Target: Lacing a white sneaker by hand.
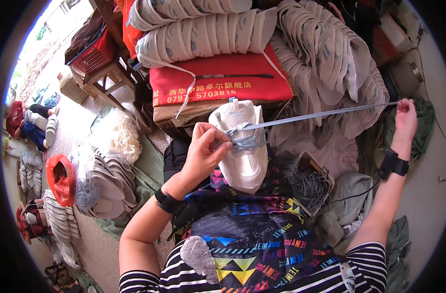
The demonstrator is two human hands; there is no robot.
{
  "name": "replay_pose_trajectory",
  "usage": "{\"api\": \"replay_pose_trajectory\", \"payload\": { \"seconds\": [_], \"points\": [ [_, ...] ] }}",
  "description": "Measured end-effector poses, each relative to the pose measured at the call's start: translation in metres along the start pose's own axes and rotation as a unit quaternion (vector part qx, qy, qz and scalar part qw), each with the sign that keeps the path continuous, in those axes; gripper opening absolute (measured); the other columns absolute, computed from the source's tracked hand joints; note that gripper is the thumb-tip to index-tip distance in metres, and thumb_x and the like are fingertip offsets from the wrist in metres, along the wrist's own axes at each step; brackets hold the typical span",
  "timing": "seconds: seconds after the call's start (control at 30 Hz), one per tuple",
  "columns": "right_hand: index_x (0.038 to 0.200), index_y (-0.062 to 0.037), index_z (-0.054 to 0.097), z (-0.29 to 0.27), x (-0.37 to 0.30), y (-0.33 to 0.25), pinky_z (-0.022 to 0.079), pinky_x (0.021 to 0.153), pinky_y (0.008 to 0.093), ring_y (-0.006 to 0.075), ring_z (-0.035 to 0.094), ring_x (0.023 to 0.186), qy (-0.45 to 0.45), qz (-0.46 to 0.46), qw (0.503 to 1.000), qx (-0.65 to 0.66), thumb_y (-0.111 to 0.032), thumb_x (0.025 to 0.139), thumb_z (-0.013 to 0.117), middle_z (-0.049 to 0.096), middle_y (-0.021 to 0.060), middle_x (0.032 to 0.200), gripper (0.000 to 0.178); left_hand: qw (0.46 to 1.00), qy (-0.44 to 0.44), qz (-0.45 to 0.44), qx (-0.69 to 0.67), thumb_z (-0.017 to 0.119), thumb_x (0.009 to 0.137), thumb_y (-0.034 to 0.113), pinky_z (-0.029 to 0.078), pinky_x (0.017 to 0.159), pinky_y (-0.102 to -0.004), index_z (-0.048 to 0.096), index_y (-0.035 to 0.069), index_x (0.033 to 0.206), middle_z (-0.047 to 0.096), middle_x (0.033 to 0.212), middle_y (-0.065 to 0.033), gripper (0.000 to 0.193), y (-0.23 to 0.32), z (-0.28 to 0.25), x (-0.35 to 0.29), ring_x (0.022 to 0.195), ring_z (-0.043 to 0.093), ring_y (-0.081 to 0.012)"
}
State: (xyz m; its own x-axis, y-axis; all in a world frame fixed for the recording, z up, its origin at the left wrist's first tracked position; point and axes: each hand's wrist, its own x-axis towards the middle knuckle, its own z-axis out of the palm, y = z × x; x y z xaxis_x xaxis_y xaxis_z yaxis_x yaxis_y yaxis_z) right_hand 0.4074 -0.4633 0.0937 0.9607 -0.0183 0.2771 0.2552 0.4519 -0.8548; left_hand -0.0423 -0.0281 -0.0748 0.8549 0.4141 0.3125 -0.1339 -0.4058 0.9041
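Note:
A white shoe upper [244, 168] rests toe toward me over my patterned apron, its tongue pointing away against the bench edge. Blue-grey shoelace [325, 114] crosses its throat in several rows. One length of that lace runs taut to the far right, where my right hand [406, 117] pinches its end with the arm stretched out. At the upper's left side, my left hand [203, 146] is closed, thumb and forefinger together beside the laced rows. Whether those fingertips grip the lace too or only the upper's edge is hard to make out.
Stacked white shoe uppers [208, 39] lie on a red-covered wooden bench [223, 90], with more nested uppers [325, 53] to its right. A box of blue-grey laces [306, 183] stands right of my lap. Left are a red plastic bag [60, 179] and a wooden stool [103, 78].

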Motion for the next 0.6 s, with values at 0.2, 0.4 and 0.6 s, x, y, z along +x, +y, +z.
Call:
{"api": "replay_pose_trajectory", "payload": {
  "seconds": [0.2, 0.4, 0.6],
  "points": [
    [0.101, -0.002, 0.056, 0.076, -0.09, 0.03, 0.054, 0.064, 0.0297, 0.0157, 0.064, 0.067, -0.033, -0.143, 0.939, -0.312, -0.015, 0.095, 0.058, 0.061, 0.0068, 0.082, 0.014, 0.994, 0.097, -0.046, 0.011, 0.07, 0.082, 0.001, 0.04, 0.061, -0.0199, 0.061, 0.003, 0.097, 0.047, 0.099, -0.0027, 0.018, -0.014, -0.003, -0.011, 0.068, 0.043, -0.0058],
    [0.098, -0.0047, 0.065, 0.182, -0.258, 0.102, 0.05, 0.059, 0.0241, 0.0096, 0.059, 0.071, -0.431, 0.078, 0.802, -0.407, -0.011, 0.089, 0.065, 0.06, 0.0031, 0.088, 0.011, 0.992, 0.085, -0.083, 0.034, 0.074, 0.078, 0.003, 0.038, 0.059, -0.0211, 0.061, 0.003, 0.092, 0.047, 0.087, -0.001, 0.019, -0.003, -0.006, -0.006, 0.066, 0.041, -0.0074],
    [0.085, -0.0053, 0.056, 0.222, -0.33, 0.136, 0.049, 0.069, 0.0378, 0.0315, 0.06, 0.08, -0.56, -0.031, 0.722, -0.404, -0.017, 0.083, 0.069, 0.053, 0.012, 0.086, 0.018, 0.946, 0.043, -0.239, -0.214, 0.063, 0.089, 0.001, 0.043, 0.058, -0.0183, 0.053, 0.005, 0.091, 0.053, 0.078, 0.0041, 0.011, 0.004, -0.012, -0.002, 0.067, 0.05, -0.0019]
  ]
}}
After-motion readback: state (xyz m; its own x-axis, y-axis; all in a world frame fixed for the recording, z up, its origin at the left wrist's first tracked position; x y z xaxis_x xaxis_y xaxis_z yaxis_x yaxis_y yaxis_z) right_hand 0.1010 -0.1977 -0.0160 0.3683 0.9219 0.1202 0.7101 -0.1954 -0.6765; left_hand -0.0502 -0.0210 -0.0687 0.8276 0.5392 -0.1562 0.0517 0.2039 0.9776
